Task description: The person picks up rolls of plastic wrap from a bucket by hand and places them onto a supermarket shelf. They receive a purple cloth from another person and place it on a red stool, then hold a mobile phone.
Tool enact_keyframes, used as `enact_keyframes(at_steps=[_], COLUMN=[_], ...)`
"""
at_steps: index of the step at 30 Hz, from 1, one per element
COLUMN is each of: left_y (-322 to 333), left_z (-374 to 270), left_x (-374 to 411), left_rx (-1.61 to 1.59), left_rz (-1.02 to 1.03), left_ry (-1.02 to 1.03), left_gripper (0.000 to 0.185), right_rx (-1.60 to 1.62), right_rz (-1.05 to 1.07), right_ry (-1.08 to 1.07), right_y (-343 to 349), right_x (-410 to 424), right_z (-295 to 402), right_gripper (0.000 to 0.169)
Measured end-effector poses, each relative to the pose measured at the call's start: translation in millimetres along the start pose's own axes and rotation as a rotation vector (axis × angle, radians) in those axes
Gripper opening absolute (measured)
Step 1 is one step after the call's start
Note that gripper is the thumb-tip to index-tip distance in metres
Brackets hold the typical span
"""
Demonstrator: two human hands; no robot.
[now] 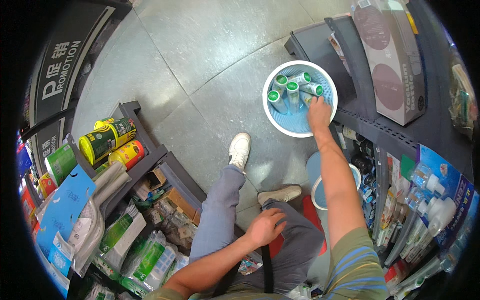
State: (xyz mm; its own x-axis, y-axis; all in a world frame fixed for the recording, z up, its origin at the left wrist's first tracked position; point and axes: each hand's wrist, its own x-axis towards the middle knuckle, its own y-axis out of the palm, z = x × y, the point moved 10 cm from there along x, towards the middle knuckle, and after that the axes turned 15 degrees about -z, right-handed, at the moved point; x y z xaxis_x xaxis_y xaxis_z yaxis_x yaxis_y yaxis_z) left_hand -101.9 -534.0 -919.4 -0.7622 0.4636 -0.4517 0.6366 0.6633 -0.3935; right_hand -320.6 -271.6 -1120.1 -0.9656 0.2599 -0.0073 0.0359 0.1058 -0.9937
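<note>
My right hand (319, 114) reaches into a round blue plastic basket (290, 127) with a white rim. Its fingers close on the end of a patterned cylindrical container (306, 98), and they hide that end. Several other clear-looking cylindrical containers with green lids stand or lean inside, among them one in the middle (293, 97) and one at the left (277, 103). The basket is held or rests near the corner of the grey shelf; what bears it is hidden. My left hand (262, 228) hangs over my right thigh, fingers apart, holding nothing.
At right, a grey shelf (393, 137) carries a tall boxed vacuum bottle (397, 75) and hanging packs. A second blue basket (318, 191) sits below my right forearm. The left shelf (150, 157) holds yellow-lidded cans (107, 138) and packaged goods. Grey floor tiles (180, 123) lie between.
</note>
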Motion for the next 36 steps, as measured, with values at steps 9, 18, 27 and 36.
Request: enact_keyframes(at_steps=[9,18,27,36], left_y=[-17,-166,-264,-238], left_z=[17,-58,-319,-454], left_x=[-21,4,-35,-92], left_rx=[-0.062,-0.635,-0.838,-0.962], left_rz=[-0.062,-0.513,-0.252,-0.098], left_ry=[-0.103,-0.501,-0.095,-0.088], left_gripper=[0.027,0.041,0.035,0.024], right_rx=[0.653,1.516,1.849,1.644], right_rz=[-0.232,0.044,-0.21,-0.734], right_ry=[0.286,0.882,0.846,0.593], right_y=[-195,-366,-609,-779], right_x=[-90,-249,-259,-320], right_z=[-23,-34,-66,-132], right_gripper=[0.047,0.052,0.057,0.052])
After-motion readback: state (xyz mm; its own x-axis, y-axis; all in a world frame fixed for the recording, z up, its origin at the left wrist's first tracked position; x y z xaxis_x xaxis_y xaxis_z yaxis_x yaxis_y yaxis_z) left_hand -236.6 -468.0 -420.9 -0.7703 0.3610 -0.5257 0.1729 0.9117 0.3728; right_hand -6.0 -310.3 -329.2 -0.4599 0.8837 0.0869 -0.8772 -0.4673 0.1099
